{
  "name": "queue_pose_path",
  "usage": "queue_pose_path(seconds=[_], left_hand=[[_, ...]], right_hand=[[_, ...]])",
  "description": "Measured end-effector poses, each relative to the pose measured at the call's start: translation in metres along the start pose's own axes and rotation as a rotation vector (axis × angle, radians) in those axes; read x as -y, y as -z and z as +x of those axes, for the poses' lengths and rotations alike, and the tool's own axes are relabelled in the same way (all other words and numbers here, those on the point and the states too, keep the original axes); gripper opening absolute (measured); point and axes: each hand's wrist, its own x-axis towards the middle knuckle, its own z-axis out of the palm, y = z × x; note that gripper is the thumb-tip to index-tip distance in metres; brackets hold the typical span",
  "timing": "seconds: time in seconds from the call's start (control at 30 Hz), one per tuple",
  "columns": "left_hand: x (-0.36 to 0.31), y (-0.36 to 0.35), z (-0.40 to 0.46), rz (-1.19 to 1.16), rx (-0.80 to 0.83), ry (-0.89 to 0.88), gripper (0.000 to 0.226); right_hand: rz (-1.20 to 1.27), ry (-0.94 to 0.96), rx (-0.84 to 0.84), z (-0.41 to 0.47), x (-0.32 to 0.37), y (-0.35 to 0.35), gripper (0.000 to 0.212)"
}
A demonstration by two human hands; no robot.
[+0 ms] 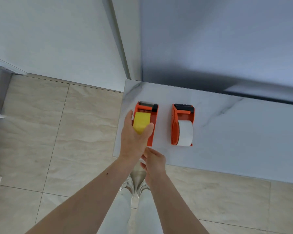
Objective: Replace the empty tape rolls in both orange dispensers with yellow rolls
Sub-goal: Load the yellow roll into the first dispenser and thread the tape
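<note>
Head view shows my left hand [134, 137] with its grip closed around the yellow tape roll [141, 122], thumb on the roll's 3 o'clock flank and fingers wrapped along its 9 o'clock flank, so I hold it across its width by the two flat side faces. The roll sits over the near-left orange dispenser [148, 123], low in its cradle; whether it is seated on the hub I cannot tell, since my palm covers that part. I judge the roll light and stiff, with a smooth outer wrap that could slip under a loose pinch, so the side faces are the sound place to hold, clear of the sticky outer turn.

My right hand [153, 162] hangs at 6 o'clock of that dispenser, just off the bench [243, 141] edge, fingers loosely curled and carrying nothing that I can see.

At 3 o'clock of the first dispenser, apart from it, stands the second orange dispenser [182, 124], which carries a white roll [185, 133]. Both serrated blades point to 12 o'clock, away from me, so fingers should stay at the roll end. Each dispenser looks like light plastic and may skid on the glossy marble top unless braced.
</note>
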Motion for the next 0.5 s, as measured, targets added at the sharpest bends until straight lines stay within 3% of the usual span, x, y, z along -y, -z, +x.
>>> queue_pose_path(seconds=[0.27,0.5], left_hand=[[0.027,-0.003,-0.007,-0.083,0.087,0.027,0.090],[0.039,-0.003,-0.002,-0.111,0.058,0.001,0.081]], right_hand=[[-0.077,0.050,-0.015,0.001,-0.005,0.007,0.028],[-0.137,0.085,-0.025,0.010,-0.009,0.003,0.028]])
